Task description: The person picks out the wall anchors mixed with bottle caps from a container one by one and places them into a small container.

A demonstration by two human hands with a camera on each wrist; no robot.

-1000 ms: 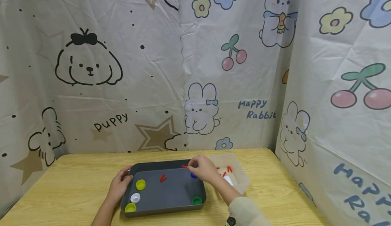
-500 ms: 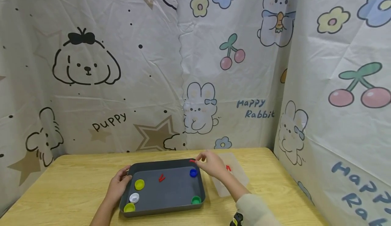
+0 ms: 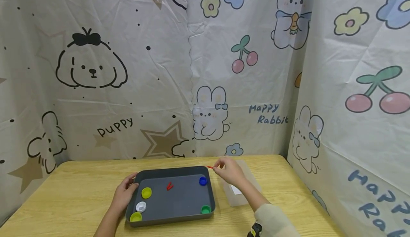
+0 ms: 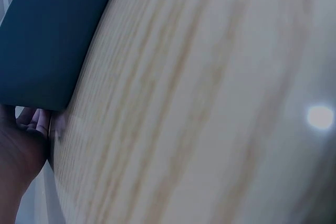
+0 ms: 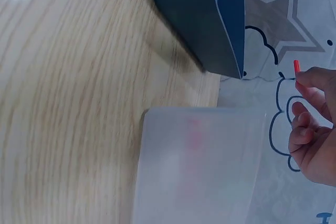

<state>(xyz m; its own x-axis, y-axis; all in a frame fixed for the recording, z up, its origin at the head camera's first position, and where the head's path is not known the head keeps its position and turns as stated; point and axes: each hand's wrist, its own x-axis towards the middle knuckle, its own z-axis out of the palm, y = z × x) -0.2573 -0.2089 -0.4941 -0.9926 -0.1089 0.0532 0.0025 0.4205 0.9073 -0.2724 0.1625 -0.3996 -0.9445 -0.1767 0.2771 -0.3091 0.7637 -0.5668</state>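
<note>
A dark grey tray [image 3: 173, 221] lies on the table, and my left hand [image 3: 125, 190] grips its left side with the thumb at the rim. In the left wrist view the fingers [image 4: 34, 119] curl at the tray's end. My right hand [image 3: 229, 171] pinches a small red stick [image 3: 210, 167] between thumb and fingertips, just beyond the tray's far right corner and overlapping the clear plastic box [image 3: 231, 198]. In the right wrist view that stick [image 5: 296, 66] points up from the fingertips, with the other fingers curled. Some red sticks [image 3: 169, 186] lie in the tray.
Inside the tray are two yellow caps [image 3: 146, 193] [image 3: 136, 217], a white cap [image 3: 141, 206], a blue cap [image 3: 203, 181] and a green cap [image 3: 205, 209]. A white paper piece [image 3: 235, 190] shows in the box. Printed cloth [image 3: 173, 87] hangs behind the table [image 3: 86, 190].
My right hand has moved right, from over the tray's far right corner to beside it, still pinching the red stick. The blue cap now shows fully. My left hand stays on the tray.
</note>
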